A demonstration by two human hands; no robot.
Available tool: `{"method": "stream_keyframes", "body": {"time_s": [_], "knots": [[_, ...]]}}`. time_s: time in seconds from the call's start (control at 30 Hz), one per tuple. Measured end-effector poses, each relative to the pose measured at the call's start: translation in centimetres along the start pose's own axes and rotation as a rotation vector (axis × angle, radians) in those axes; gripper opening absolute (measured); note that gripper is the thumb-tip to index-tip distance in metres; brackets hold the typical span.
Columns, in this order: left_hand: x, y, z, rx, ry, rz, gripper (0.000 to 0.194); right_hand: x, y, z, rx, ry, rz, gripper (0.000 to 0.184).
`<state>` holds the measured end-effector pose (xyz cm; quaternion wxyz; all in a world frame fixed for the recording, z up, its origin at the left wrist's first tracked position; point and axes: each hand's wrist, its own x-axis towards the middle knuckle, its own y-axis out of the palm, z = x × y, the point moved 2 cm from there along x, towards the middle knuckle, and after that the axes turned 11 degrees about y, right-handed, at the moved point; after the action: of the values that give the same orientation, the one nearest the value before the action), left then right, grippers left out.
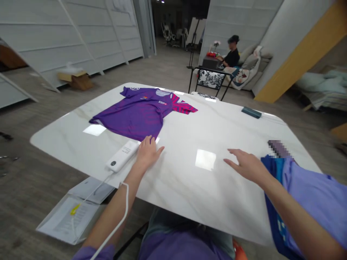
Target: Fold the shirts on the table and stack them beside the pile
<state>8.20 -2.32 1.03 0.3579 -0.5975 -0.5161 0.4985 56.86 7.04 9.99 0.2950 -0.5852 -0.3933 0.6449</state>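
A purple T-shirt with one red-patterned sleeve lies spread on the white marbled table, its collar toward the far edge. My left hand rests at the shirt's near hem, fingers stretched out and the thumb apart. Just left of that hand lies a white power bank-like device with a cable plugged into it. My right hand hovers over the right part of the table, fingers apart, holding nothing. Beneath my right forearm, folded blue and lavender clothes hang over the table's near right edge.
A dark oblong case and a blurred-out phone-like object lie on the table's right side. A chair stands beyond the far edge. Farther back a person sits by a sofa. A cardboard box is on the floor at left.
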Motion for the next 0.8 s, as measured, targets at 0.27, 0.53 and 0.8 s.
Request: {"method": "stream_keyframes", "body": {"time_s": [0.27,0.53,0.8], "knots": [[-1.1,0.5,0.6,0.007,0.040,-0.020,0.071,24.8,3.3,22.9,0.174,-0.167,-0.014,0.072],[-1.4,0.5,-2.1,-0.177,0.117,0.040,0.062,34.4,5.1,23.8,0.076,-0.068,-0.027,0.071],[-2.8,-0.3,-13.7,-0.354,0.384,0.187,0.065,32.0,4.7,6.5,0.075,0.108,-0.042,0.060]]}}
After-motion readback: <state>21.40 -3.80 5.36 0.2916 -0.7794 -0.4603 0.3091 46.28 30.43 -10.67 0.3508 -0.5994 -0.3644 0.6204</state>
